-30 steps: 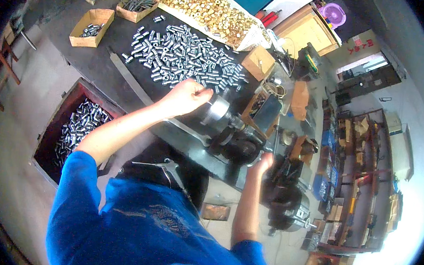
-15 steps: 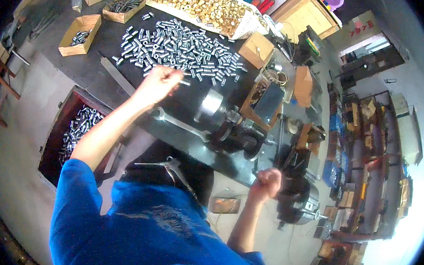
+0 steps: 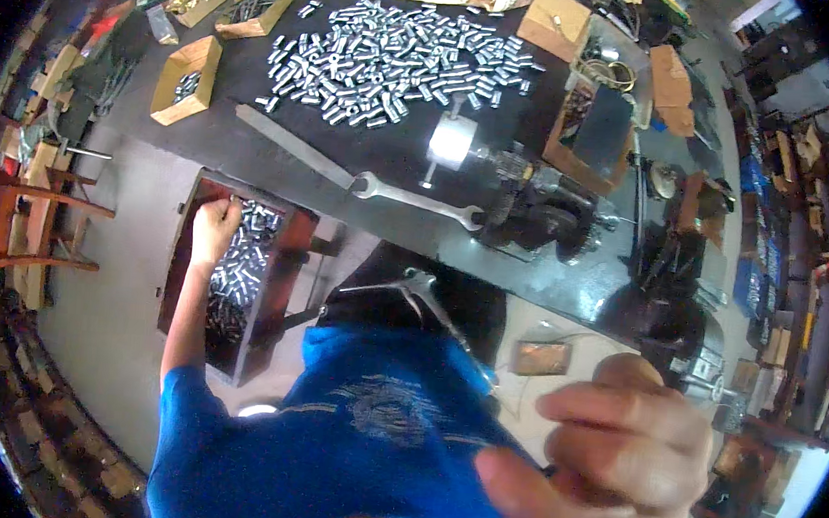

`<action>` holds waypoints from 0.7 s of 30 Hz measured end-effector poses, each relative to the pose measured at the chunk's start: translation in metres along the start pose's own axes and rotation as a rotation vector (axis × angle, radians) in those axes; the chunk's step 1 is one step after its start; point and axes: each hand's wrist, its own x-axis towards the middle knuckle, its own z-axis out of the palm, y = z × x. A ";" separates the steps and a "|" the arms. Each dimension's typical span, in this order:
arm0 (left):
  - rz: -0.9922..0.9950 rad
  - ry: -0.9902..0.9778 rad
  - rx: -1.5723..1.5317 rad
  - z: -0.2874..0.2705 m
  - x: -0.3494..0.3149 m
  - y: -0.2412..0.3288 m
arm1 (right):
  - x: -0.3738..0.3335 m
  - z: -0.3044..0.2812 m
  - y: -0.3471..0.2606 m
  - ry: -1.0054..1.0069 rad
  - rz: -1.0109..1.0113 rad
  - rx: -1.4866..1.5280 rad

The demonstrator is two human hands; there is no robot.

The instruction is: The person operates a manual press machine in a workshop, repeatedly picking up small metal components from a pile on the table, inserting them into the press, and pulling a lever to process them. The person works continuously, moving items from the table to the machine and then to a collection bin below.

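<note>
Left hand [image 3: 214,232] over box [image 3: 278,297], at its far end; fingers curled into fist, cannot tell if anything gripped inside. Shiny metal pieces [image 3: 250,270] lie in box, beside and below fist. Box sits left of person, below bench [image 3: 331,140]. Right hand [image 3: 624,461] close to camera (large, somewhat blurred), fingers bent, grip unclear. Similar pieces spread in loose pile [image 3: 391,62] on bench. Chuck [image 3: 453,140] nearer person than pile; wrench [image 3: 417,200] flat just in front of chuck, touching file [image 3: 297,146] at one end.
</note>
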 end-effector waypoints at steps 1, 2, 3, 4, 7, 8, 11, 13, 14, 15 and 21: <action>-0.012 -0.022 0.169 0.003 -0.006 -0.003 | 0.002 -0.001 -0.001 -0.054 0.041 -0.020; -0.020 -0.109 0.251 -0.002 -0.013 -0.002 | 0.005 -0.008 -0.009 -0.151 0.203 -0.050; 0.060 -0.081 0.229 -0.005 -0.021 -0.008 | 0.005 -0.007 -0.016 -0.164 0.342 -0.092; 0.131 -0.049 0.203 -0.009 -0.029 -0.012 | 0.005 -0.005 -0.022 -0.187 0.469 -0.124; 0.168 -0.105 0.145 -0.015 -0.012 -0.004 | 0.003 0.001 -0.012 -0.015 0.391 -0.083; 0.211 -0.099 0.137 -0.019 -0.001 0.014 | 0.003 -0.007 -0.006 -0.073 0.339 -0.080; 0.073 -0.109 -0.040 -0.022 0.020 0.069 | 0.012 -0.003 -0.018 -0.260 0.513 -0.227; 0.129 -0.124 -0.145 -0.016 0.031 0.095 | 0.007 0.003 -0.002 -0.241 0.327 -0.066; 0.145 -0.142 -0.192 -0.012 0.033 0.103 | -0.001 0.010 0.011 -0.222 0.199 0.044; 0.195 -0.214 -0.199 -0.005 0.044 0.116 | -0.007 0.011 0.015 -0.203 0.139 0.069; 0.690 -0.196 -0.139 0.086 0.099 0.200 | -0.086 0.004 0.032 -0.290 0.473 0.023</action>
